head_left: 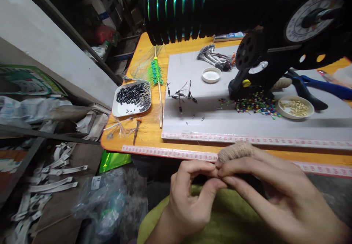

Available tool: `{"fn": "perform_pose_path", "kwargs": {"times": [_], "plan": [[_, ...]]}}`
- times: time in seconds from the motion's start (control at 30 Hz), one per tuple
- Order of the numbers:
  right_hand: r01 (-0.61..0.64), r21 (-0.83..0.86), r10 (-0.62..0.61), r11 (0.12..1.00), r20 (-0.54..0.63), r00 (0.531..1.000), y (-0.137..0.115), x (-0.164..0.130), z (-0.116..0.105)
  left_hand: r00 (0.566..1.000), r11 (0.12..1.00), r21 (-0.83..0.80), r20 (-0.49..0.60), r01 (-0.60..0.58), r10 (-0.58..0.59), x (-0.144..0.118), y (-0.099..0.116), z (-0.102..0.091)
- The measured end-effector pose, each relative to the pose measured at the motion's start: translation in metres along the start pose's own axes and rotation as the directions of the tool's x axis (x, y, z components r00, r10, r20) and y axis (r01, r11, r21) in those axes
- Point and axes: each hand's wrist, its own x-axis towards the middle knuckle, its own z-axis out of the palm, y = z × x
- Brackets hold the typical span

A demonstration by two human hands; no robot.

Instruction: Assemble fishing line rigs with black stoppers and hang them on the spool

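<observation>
My left hand (192,196) and my right hand (277,189) meet just in front of the table edge, fingertips pinched together. Whatever lies between them is too small or hidden to make out. Beige wrapping (236,151) covers one finger of my right hand. Beyond my hands, a grey-white board (209,123) lies on the table. On it are small black pieces with thin wires (180,96), a pile of colourful beads or pins (255,103) and a white dish (309,109) holding small gold parts.
A white tray (115,106) of black and grey tubes sits left, beside a stick with green strands (156,71). A dark machine with a dial (313,15) overhangs the board. Blue-handled pliers (321,84) lie right. Measuring tape (170,152) edges the table (118,136).
</observation>
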Motion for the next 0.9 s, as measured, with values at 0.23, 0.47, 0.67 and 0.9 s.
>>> {"fn": "perform_pose_path", "kwargs": {"times": [0.23, 0.47, 0.67, 0.9], "plan": [[-0.066, 0.076, 0.063, 0.995, 0.038, 0.997, 0.001, 0.001, -0.004, 0.999, 0.991, -0.131, -0.007, 0.038, -0.039, 0.003, 0.003, 0.003], [-0.013, 0.032, 0.014, 0.999, -0.008, 1.0, -0.009, 0.002, 0.0, 1.0, 1.0, 0.014, -0.006, 0.001, -0.001, -0.001, 0.007, -0.003], [0.119, -0.127, -0.14, 0.985, -0.166, 0.976, -0.011, -0.005, 0.012, 0.991, 0.976, 0.175, 0.052, -0.127, 0.12, 0.012, 0.017, -0.01], [0.014, 0.017, -0.011, 1.0, -0.166, 0.986, -0.005, -0.014, 0.009, 0.924, 0.86, 0.383, 0.311, -0.337, 0.223, 0.029, 0.019, -0.018]]}}
